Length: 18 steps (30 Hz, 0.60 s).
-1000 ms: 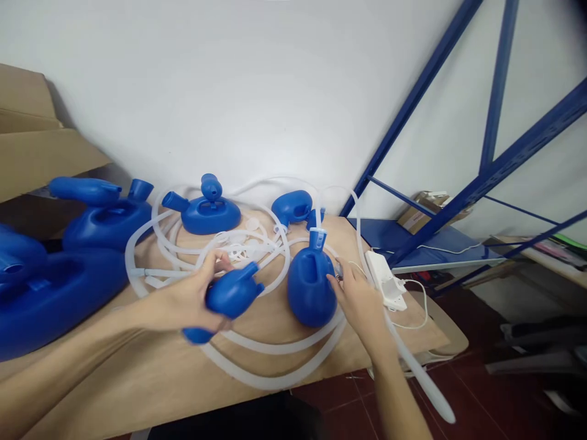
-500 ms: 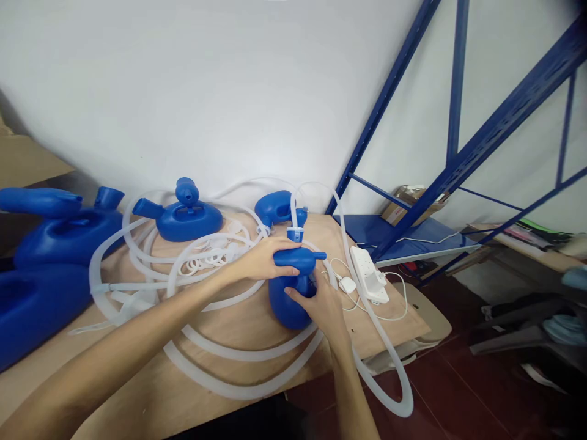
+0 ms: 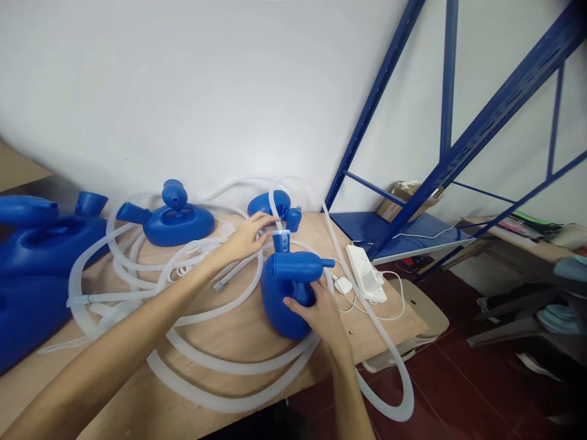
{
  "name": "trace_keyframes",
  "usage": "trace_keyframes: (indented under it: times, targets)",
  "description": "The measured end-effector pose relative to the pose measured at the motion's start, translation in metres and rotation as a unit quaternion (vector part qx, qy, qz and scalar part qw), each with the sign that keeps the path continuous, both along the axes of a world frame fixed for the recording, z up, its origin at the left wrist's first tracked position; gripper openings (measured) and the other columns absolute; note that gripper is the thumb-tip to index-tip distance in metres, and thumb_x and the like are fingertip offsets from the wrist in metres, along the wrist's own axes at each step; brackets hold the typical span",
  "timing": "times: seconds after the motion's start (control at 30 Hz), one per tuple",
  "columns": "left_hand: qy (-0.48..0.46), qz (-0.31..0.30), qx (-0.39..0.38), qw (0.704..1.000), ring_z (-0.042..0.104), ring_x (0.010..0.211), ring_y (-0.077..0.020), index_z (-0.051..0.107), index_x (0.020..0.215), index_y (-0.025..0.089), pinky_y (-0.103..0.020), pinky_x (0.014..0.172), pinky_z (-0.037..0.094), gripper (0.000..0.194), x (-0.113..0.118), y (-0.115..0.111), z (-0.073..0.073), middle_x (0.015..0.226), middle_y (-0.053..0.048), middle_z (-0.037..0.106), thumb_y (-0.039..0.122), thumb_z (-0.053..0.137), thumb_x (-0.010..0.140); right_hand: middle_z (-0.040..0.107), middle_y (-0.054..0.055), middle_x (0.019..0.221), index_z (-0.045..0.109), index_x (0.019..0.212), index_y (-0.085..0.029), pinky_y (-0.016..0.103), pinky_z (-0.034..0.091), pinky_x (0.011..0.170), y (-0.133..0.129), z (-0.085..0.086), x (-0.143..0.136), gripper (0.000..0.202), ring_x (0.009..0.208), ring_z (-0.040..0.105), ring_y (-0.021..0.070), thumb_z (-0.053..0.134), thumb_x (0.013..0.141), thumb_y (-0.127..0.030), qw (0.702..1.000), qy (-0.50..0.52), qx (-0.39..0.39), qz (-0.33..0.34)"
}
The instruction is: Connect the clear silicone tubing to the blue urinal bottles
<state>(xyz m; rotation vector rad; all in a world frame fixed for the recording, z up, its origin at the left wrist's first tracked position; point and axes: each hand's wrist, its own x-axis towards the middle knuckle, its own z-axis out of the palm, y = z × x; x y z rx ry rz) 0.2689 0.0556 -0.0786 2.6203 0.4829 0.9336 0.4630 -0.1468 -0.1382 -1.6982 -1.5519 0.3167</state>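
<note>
A blue plastic bottle (image 3: 279,299) stands near the table's front edge, with a blue spouted piece (image 3: 300,267) on its top. My right hand (image 3: 321,308) grips the bottle by its handle opening, thumb on the near side. Behind the spouted piece rises a blue neck with a clear-rimmed cap (image 3: 281,240), where a white tube (image 3: 276,208) runs in. Just left of this cap is my left hand (image 3: 250,235), its fingers apart and reaching toward the tube; whether the fingertips touch it is unclear.
More blue bottles (image 3: 178,225) stand at the left and back. Coils of white tubing (image 3: 229,366) cover the wooden table (image 3: 220,333). At the right lie a white power strip (image 3: 365,272) and cables. Beyond is a blue metal shelf (image 3: 413,241) with a cardboard box (image 3: 394,205).
My left hand has let go of the spouted piece and moved back and left, beside the capped neck. My right hand still holds the bottle. The view has shifted slightly.
</note>
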Motion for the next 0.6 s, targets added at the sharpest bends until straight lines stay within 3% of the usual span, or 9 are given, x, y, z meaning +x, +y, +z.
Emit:
trace_keyframes:
  times: [0.1,0.17,0.37,0.5,0.6]
  targets:
    - [0.075,-0.024,0.084,0.993,0.046,0.148,-0.0364,0.068,0.138,0.028,-0.056,0.12,0.039,0.04,0.002,0.011,-0.007,0.158,-0.015,0.052,0.02,0.059,0.099,0.062,0.012,0.146,0.065,0.138,-0.027,0.058,0.047,0.115,0.0,-0.002,0.0,0.061,0.138,0.056,0.0379,0.081,0.083,-0.05,1.0,-0.008,0.004,-0.004]
    - [0.125,-0.049,0.13,0.982,0.043,0.15,-0.0349,0.072,0.13,0.031,-0.054,0.12,0.038,0.04,0.011,0.014,-0.011,0.159,-0.011,0.053,0.012,0.059,0.097,0.062,0.012,0.143,0.065,0.138,-0.027,0.058,0.048,0.114,0.0,-0.002,0.0,0.061,0.137,0.056,0.038,0.081,0.083,-0.049,1.0,-0.015,0.005,-0.005]
    - [0.212,-0.107,0.227,0.945,0.064,0.125,-0.0291,0.076,0.111,0.028,-0.04,0.094,0.052,0.028,0.037,0.029,-0.002,0.134,-0.012,0.069,0.013,0.057,0.098,0.063,0.011,0.142,0.066,0.136,-0.028,0.056,0.05,0.111,0.0,0.0,0.001,0.058,0.132,0.06,0.0371,0.081,0.083,-0.046,1.0,-0.019,-0.003,0.007]
    - [0.227,-0.139,0.269,0.926,0.068,0.112,-0.0274,0.076,0.095,0.027,-0.042,0.099,0.051,0.025,0.046,0.033,0.005,0.108,-0.011,0.075,0.011,0.056,0.096,0.064,0.011,0.141,0.065,0.135,-0.028,0.056,0.049,0.113,0.001,-0.001,0.004,0.058,0.135,0.059,0.0365,0.082,0.082,-0.043,1.0,-0.013,0.01,0.014]
    - [0.215,-0.137,0.284,0.924,0.068,0.113,-0.0278,0.073,0.092,0.025,-0.04,0.1,0.053,0.024,0.047,0.029,0.0,0.096,-0.011,0.074,0.013,0.053,0.098,0.066,0.011,0.139,0.067,0.133,-0.028,0.055,0.05,0.112,0.001,-0.001,0.004,0.056,0.133,0.06,0.0363,0.083,0.08,-0.04,1.0,-0.019,0.015,0.017]
